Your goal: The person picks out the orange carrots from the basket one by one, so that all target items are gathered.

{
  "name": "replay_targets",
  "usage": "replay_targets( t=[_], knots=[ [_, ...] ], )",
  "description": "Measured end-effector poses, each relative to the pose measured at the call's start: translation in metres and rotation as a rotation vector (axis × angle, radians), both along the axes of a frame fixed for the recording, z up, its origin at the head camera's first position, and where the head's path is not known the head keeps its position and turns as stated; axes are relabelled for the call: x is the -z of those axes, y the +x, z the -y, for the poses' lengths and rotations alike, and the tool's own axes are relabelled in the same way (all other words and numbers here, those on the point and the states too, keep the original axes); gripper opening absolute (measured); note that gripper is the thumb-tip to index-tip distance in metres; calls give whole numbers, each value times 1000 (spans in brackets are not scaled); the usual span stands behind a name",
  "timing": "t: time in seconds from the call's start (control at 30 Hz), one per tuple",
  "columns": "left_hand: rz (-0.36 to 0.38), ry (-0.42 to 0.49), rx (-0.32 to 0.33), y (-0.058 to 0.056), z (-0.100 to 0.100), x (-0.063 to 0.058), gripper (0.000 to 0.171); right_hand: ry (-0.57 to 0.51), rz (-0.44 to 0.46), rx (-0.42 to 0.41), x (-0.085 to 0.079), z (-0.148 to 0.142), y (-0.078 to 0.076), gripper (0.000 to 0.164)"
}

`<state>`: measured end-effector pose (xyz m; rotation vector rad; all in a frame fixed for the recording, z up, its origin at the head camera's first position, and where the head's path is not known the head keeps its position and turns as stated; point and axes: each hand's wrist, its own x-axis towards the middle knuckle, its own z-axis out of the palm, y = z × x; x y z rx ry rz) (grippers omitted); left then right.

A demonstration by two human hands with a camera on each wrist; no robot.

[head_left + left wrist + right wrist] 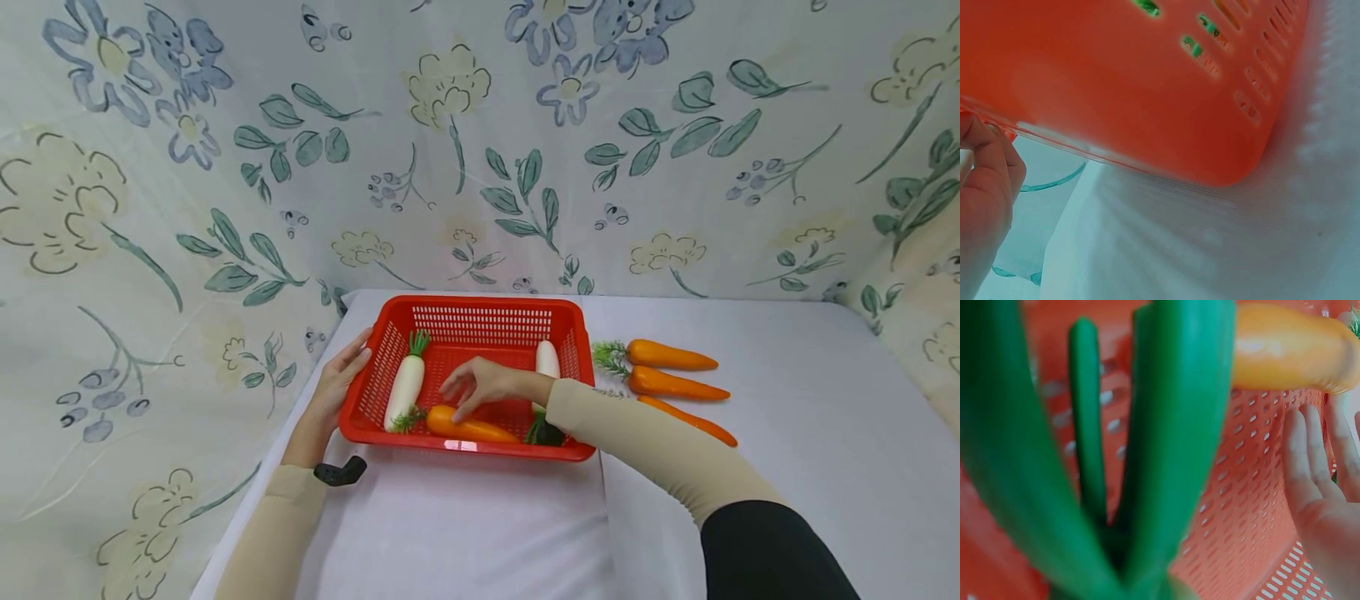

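A red plastic basket with slotted walls sits on the white-covered table. My left hand holds its left rim; in the left wrist view the fingers bend at that rim. Inside, an orange carrot lies along the front wall. Over it is my right hand, thumb right at the carrot and fingers relaxed. The right wrist view has the fingers extended just below the carrot. One white radish lies at the basket's left side. Another white radish lies at the right, partly hidden by my right forearm.
Three carrots lie on the table right of the basket: a back one, a middle one and a front one, partly behind my right sleeve. A flowered cloth hangs behind the table and along its left side.
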<state>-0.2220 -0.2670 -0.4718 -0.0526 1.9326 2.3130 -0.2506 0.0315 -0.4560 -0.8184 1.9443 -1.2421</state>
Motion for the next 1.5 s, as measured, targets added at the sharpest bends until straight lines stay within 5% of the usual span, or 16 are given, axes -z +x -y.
replay_targets(
  t=[0.87,1.5],
  knots=[
    [-24,33,37,2,-2,-1,55,109,36,-80,2,-3,4,43],
    [-23,3,21,0,-1,2,55,9,-93,-94,-10,-2,-4,44]
  ],
)
